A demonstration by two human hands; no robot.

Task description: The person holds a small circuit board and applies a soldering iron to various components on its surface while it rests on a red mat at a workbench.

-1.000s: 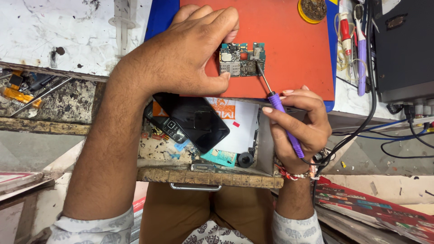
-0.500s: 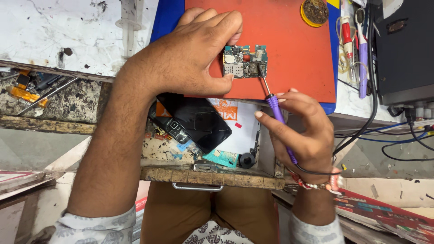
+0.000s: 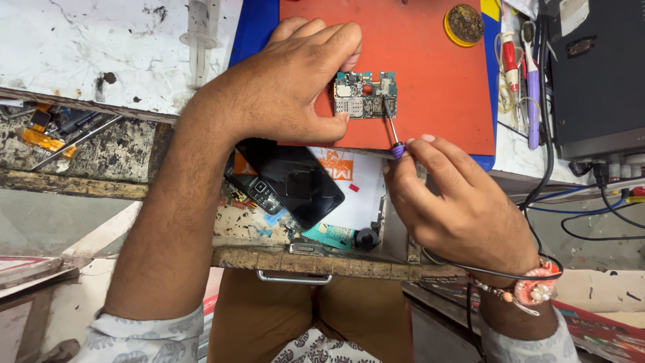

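Observation:
My left hand pinches a small green circuit board at its left edge and holds it down on an orange mat. In my right hand is a purple-handled soldering iron; a black cord trails from it over my wrist. Its metal tip touches the board's lower right corner. Most of the handle is hidden inside my fingers.
An open drawer below the mat holds a black smartphone, a small keypad phone and loose parts. A round tin sits at the mat's far edge. Tools and a black box are at right, and a syringe lies at left.
My right hand has closed further around the purple handle and tilted it more upright, with the tip still on the board. The left hand has kept its hold.

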